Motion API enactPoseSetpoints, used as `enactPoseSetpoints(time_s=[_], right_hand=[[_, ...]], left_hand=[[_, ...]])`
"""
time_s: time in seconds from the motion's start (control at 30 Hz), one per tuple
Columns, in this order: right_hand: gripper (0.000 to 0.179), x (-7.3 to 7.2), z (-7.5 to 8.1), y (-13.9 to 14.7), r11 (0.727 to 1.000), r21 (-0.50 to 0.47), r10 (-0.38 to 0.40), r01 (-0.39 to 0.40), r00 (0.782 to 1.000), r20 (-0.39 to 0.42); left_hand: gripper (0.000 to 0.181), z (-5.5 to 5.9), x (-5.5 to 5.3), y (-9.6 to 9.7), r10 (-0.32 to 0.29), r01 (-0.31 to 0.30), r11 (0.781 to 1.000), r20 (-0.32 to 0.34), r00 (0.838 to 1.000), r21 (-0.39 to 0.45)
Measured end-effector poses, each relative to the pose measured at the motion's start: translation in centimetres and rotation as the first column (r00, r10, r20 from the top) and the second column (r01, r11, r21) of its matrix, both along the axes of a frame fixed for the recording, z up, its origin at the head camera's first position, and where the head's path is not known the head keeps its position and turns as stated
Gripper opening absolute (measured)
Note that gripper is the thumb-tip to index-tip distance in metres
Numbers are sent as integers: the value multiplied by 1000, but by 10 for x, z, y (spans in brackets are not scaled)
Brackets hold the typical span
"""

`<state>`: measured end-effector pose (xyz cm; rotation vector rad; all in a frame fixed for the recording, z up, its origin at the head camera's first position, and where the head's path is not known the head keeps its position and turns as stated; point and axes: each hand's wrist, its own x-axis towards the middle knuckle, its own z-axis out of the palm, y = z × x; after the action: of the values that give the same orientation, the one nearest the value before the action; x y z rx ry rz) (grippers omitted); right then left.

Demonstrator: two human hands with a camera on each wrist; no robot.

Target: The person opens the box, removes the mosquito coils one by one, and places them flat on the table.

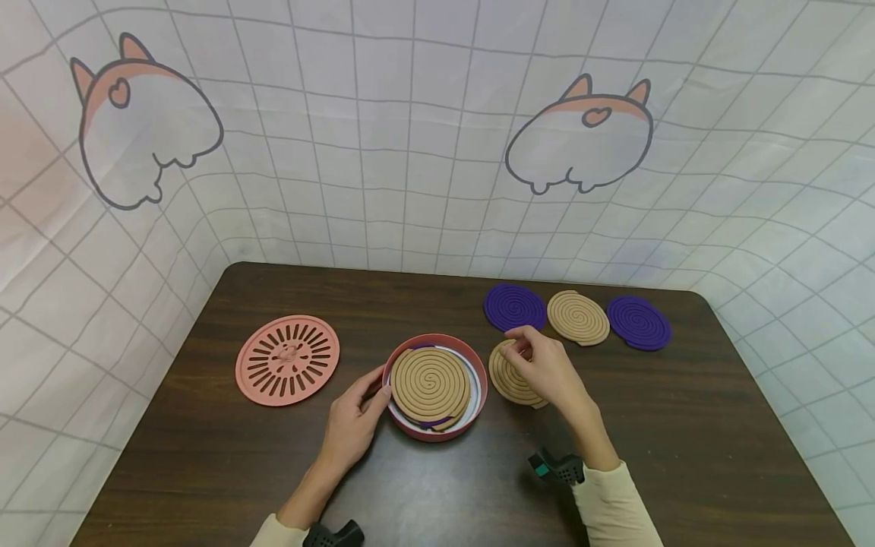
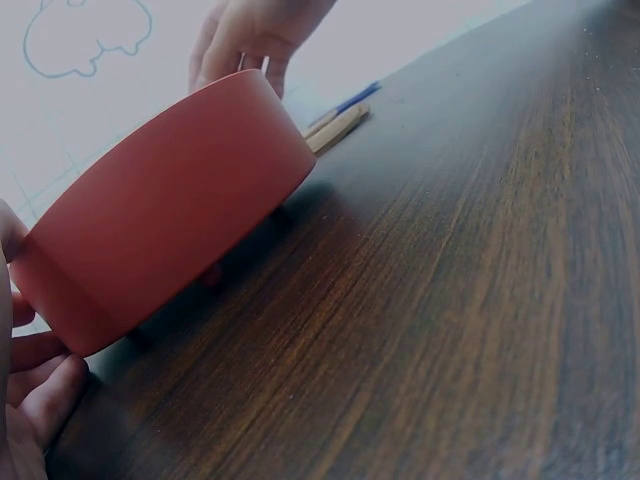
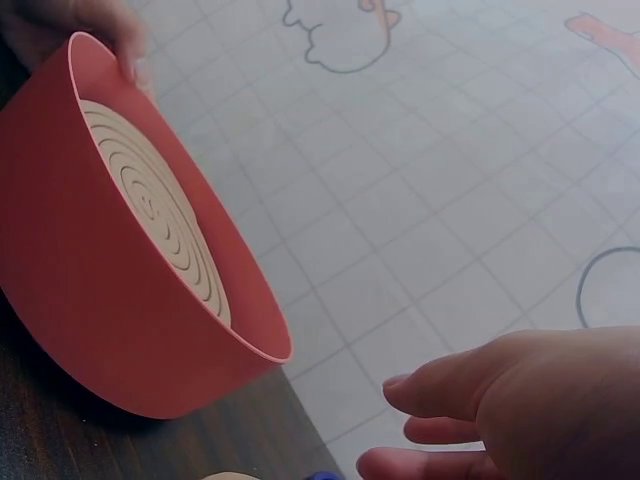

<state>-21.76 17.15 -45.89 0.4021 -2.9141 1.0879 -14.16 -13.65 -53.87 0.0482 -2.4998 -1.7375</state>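
My left hand (image 1: 352, 418) grips the left side of a round red mosquito coil box (image 1: 482, 395). In the left wrist view, its fingers lie at the box's lower edge. Inside the box, a tan mosquito coil (image 1: 431, 384) tops a stack, with purple edges peeking out beneath. To the right of the box, my right hand (image 1: 543, 366) hovers over another tan mosquito coil (image 1: 509, 384) lying on the table and partly covers it. The right wrist view shows that hand's fingers loosely bent with nothing between them.
A pink slotted lid (image 1: 287, 361) lies on the dark wooden table (image 1: 683, 441) at the left. Along the back right sit a purple coil (image 1: 514, 308), a tan coil (image 1: 578, 317) and a second purple coil (image 1: 639, 323). A white gridded cloth (image 1: 437, 190) hangs behind the table.
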Motion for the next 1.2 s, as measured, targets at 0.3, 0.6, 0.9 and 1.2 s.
enactPoseSetpoints(time_s=[0.3,0.6,0.9,1.2], right_hand=[[28,0,3,0,1000,-5,0,0,1000,5],[31,0,5,-1,1000,-1,-2,2,1000,23],[29,1,4,-8,1000,-30,-3,2,1000,-26],[26,7,6,-17,999,-41,4,-7,997,-81]], left_hand=[[42,0,0,1,3,-4,1000,5,1000,2],[42,0,0,1,5,-5,1000,-4,1000,16],[42,1,0,1,-2,2,1000,-5,1000,22],[43,-2,-1,0,-1,1,1000,-1,1000,9]])
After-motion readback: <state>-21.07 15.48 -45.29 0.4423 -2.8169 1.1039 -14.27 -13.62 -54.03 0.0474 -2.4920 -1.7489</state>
